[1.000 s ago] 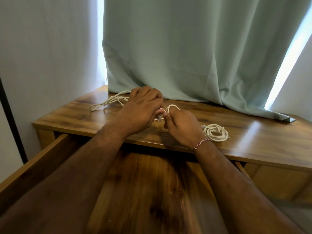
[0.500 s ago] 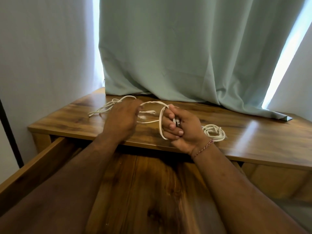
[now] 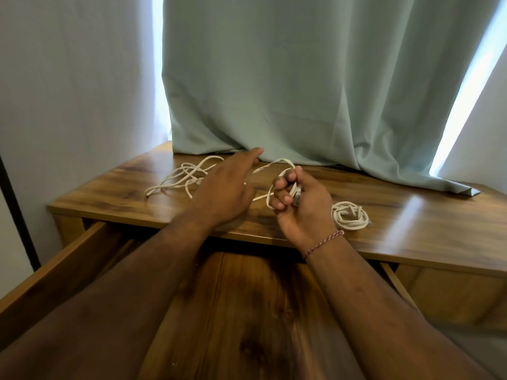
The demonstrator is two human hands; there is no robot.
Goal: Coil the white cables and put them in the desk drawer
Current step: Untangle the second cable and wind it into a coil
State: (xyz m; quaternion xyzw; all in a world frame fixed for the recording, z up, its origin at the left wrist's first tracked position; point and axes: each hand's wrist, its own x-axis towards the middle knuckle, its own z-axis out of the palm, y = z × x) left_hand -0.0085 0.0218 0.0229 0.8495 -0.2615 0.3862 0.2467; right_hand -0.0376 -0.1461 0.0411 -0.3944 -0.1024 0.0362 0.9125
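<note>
The loose white cable sprawls across the far left of the desk, its near end looped round the curled fingers of my right hand, which grips the first turns. My left hand reaches flat and open over the slack. To coil neatly, I judge I should feed even loops, untwisted, matching the finished coil beside my right wrist, above the open drawer.

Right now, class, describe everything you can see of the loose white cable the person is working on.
The loose white cable looks like thin, flexible cord. Its far part sprawls in tangled loops on the wooden desk top, near the curtain. One loop arcs up to the right hand, whose curled fingers grip it. The left hand, fingers extended, lies over its middle.
</note>
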